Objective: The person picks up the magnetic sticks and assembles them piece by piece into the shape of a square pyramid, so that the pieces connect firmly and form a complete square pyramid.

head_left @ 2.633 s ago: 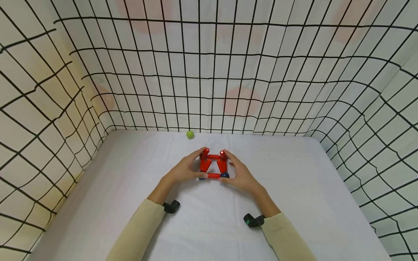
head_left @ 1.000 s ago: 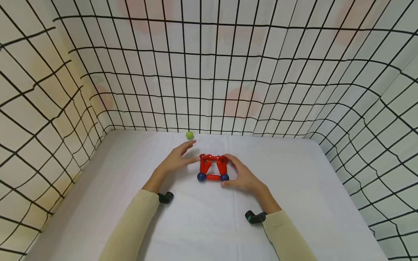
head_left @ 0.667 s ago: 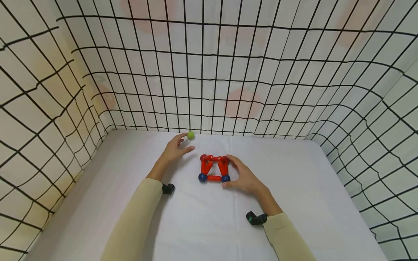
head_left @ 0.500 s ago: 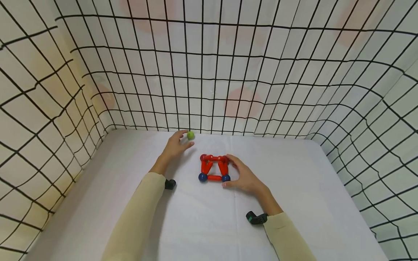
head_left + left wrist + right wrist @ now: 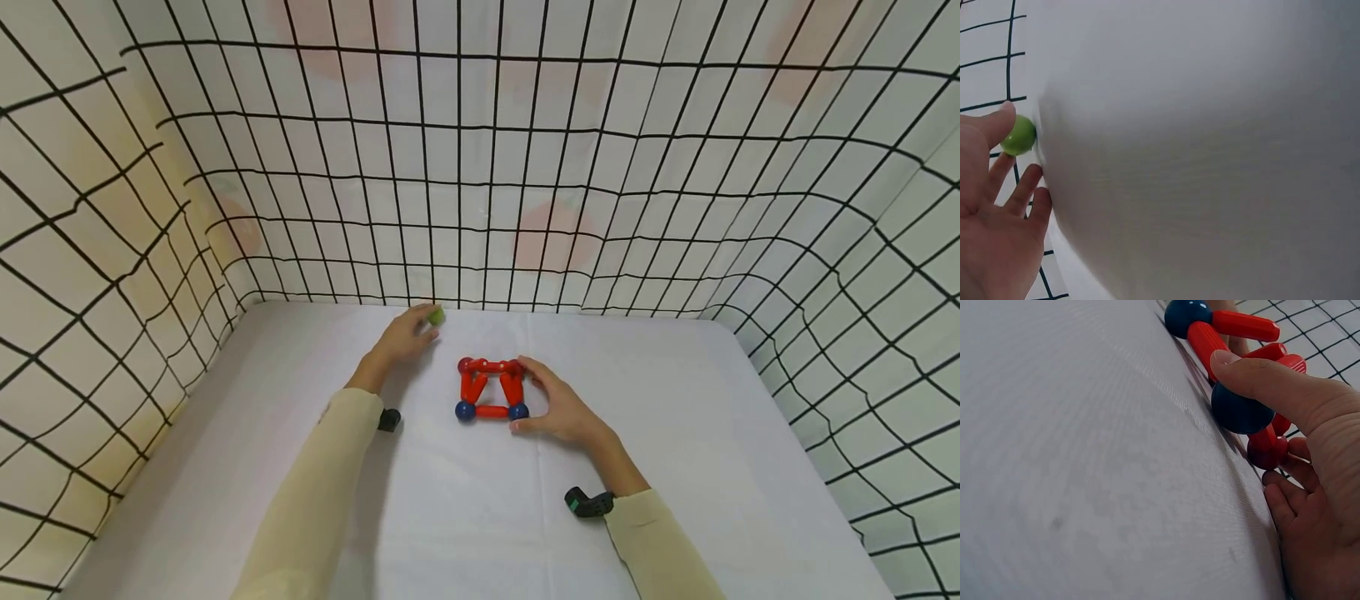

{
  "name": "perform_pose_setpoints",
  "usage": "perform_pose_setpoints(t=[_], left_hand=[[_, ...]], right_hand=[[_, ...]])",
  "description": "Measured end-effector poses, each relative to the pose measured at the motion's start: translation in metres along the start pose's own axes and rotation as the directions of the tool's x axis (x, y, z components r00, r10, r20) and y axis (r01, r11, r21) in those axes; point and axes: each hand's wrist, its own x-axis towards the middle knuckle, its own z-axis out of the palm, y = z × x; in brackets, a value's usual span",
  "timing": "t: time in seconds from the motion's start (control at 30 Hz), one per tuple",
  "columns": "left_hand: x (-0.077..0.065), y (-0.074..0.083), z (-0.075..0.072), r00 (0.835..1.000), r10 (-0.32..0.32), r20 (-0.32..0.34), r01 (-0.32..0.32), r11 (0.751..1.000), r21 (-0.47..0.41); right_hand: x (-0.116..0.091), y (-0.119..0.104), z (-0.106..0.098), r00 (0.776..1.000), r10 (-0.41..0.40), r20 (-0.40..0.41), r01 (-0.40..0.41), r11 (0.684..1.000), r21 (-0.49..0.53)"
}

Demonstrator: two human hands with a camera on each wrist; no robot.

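At the far side of the table, my left hand pinches a small green ball between thumb and index finger. The other fingers reach past the ball in the left wrist view, their tips near the cloth. My right hand holds the right side of a frame of magnetic building sticks and balls. Its thumb lies over a blue ball, and the fingers curl behind by a red ball. Red rods join blue balls at the near corners to red balls at the far ones. Shorter rods lean inward.
A white cloth covers the table. Black wire mesh stands along the back and both sides, close behind the green ball. Each wrist wears a black camera, such as the right wrist camera.
My left hand has left the frame, moved away to the far edge and closed on the green ball. The frame's upper rods have tipped inward. My right hand stays on its right side.
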Motion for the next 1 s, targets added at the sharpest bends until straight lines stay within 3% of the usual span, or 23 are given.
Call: perform_pose_setpoints(t=[0.17, 0.33, 0.53, 0.87, 1.0], left_hand=[[-0.001, -0.004, 0.007, 0.997, -0.007, -0.072, 0.006, 1.000, -0.014], [-0.002, -0.006, 0.011, 0.997, -0.019, -0.079, 0.020, 1.000, 0.011], [-0.005, -0.006, 0.015, 0.993, -0.061, -0.100, 0.053, 0.996, -0.078], [-0.023, 0.005, 0.019, 0.990, 0.013, -0.140, -0.042, 0.978, -0.205], [-0.033, 0.016, 0.020, 0.986, 0.039, -0.165, -0.085, 0.957, -0.276]], right_hand=[[-0.001, 0.000, 0.001, 1.000, 0.004, -0.003, -0.004, 1.000, -0.003], [-0.003, -0.002, 0.002, 1.000, 0.031, -0.002, -0.031, 1.000, 0.003], [-0.005, -0.004, 0.002, 0.998, 0.057, -0.003, -0.057, 0.998, 0.018], [-0.002, -0.002, 0.003, 0.999, 0.052, -0.015, -0.052, 0.999, 0.003], [-0.002, -0.003, 0.002, 0.998, 0.054, -0.019, -0.054, 0.999, 0.003]])
